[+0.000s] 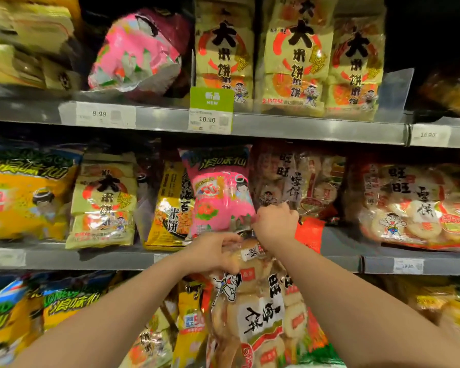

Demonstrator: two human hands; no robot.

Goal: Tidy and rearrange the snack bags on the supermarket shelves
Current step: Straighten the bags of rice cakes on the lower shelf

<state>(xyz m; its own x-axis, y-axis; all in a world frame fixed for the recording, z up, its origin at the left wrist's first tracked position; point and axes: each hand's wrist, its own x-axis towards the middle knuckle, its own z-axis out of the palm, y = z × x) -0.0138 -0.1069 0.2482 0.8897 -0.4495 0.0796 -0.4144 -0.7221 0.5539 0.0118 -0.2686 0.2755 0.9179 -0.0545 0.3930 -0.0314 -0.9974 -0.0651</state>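
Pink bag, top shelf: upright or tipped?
Tipped. The pink bag lies slanted and crumpled on the top shelf, while the yellow rice cracker bags to its right stand straight.

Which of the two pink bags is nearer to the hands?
The middle-shelf pink bag, beside the right hand; the top-shelf pink bag sits higher up.

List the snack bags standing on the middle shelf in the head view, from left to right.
orange puffed-snack bag with green lettering → pale green rice-cracker bag with red ring → yellow-and-black bag → pink bag → clear bag of round crackers → second clear cracker bag
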